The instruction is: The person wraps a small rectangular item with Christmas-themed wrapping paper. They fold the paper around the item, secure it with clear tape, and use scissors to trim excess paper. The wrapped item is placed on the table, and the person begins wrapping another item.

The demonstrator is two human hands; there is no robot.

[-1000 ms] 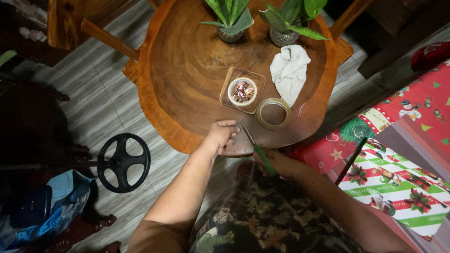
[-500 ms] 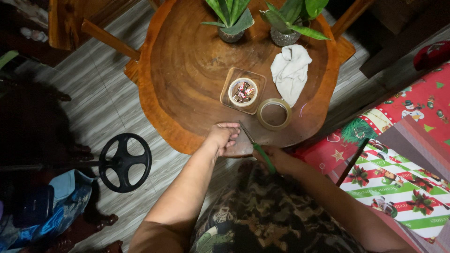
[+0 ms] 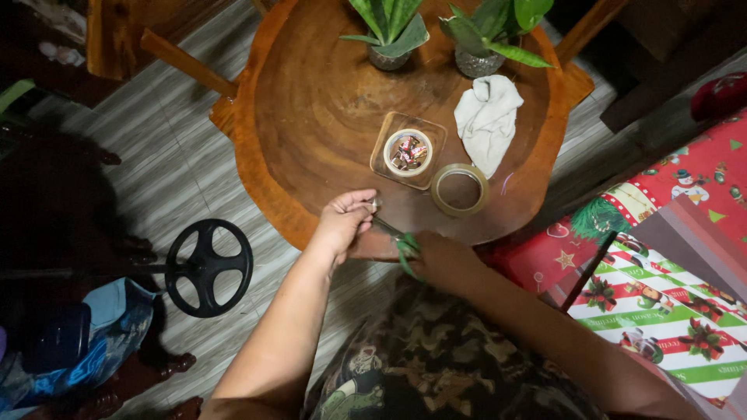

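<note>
Green-handled scissors (image 3: 395, 236) between both hands, right hand (image 3: 437, 260) gripping handles, left hand (image 3: 345, 222) pinching blade tips

Scissors (image 3: 393, 233): green handles, thin metal blades, lying low and slanted over the near edge of the round wooden table (image 3: 311, 101), blade tips pointing left.

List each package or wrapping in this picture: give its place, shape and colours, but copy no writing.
Wrapped candies: in a round jar on the wooden table; small, red and white.
Red wrapping paper: right edge; flat sheet, snowmen and trees.
Striped wrapping paper: lower right; white, green and red bands.
Tape roll: on the table beside the jar; clear ring.
</note>
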